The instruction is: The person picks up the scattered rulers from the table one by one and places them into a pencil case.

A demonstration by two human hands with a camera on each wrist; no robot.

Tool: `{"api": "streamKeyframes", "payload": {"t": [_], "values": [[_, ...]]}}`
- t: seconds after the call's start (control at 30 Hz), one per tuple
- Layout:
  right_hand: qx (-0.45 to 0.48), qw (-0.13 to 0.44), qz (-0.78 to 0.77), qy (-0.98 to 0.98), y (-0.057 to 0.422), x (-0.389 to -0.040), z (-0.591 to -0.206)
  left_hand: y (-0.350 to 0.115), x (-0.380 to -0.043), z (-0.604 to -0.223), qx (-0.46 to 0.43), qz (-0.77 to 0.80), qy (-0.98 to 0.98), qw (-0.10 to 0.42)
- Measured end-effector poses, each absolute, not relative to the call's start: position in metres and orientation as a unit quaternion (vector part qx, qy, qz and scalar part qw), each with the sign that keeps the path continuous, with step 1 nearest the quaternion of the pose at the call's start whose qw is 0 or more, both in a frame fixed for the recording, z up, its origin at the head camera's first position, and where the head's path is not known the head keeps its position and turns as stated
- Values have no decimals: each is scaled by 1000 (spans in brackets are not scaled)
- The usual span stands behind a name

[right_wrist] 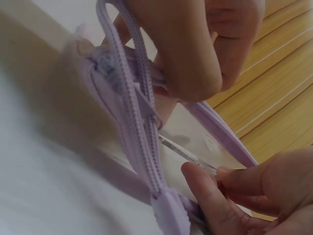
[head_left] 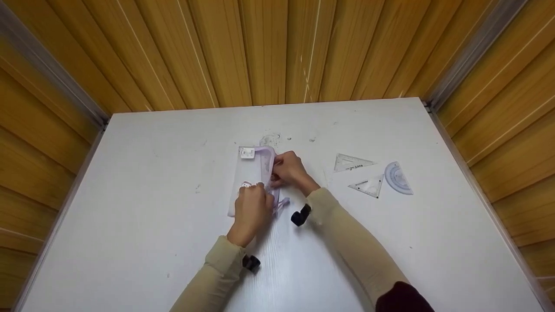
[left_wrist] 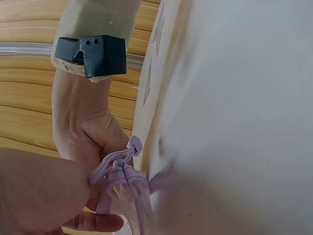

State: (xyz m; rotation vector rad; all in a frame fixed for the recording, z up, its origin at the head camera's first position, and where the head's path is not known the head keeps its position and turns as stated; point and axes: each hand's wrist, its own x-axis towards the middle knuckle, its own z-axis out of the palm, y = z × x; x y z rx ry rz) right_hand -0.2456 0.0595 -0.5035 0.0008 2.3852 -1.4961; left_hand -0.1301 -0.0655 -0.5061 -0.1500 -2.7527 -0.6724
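A translucent pencil case (head_left: 249,170) with lilac zip edging lies on the white table, its zip side spread open. My left hand (head_left: 253,207) grips the case's upper edge near the zip end. A braided lilac pull cord (right_wrist: 117,54) hangs there, ending in a plastic tab (right_wrist: 170,215). At the opening, my right hand (head_left: 289,169) pinches a thin clear ruler (right_wrist: 183,151) between thumb and fingers. Part of the ruler reaches into the case; its far end is hidden. In the left wrist view, the cord (left_wrist: 110,164) loops beside the fingers.
To the right on the table (head_left: 143,182) lie two clear set squares, one upper (head_left: 353,166) and one lower (head_left: 375,184), next to a bluish protractor (head_left: 391,177). Wood-patterned panels (head_left: 264,52) border the table's back and sides.
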Motion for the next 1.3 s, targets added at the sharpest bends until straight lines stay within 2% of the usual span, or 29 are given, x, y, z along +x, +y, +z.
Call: {"api": "streamKeyframes", "payload": {"t": [0.23, 0.63, 1.3], "values": [[-47, 122, -412, 902, 55, -247, -502, -66, -129, -507, -60, -228, -960, 154], [-67, 157, -418, 892, 46, -245, -503, -67, -128, -508, -64, -234, -957, 156], [-71, 116, -397, 908, 36, -246, -509, -69, -127, -514, -79, -250, -945, 197]]}}
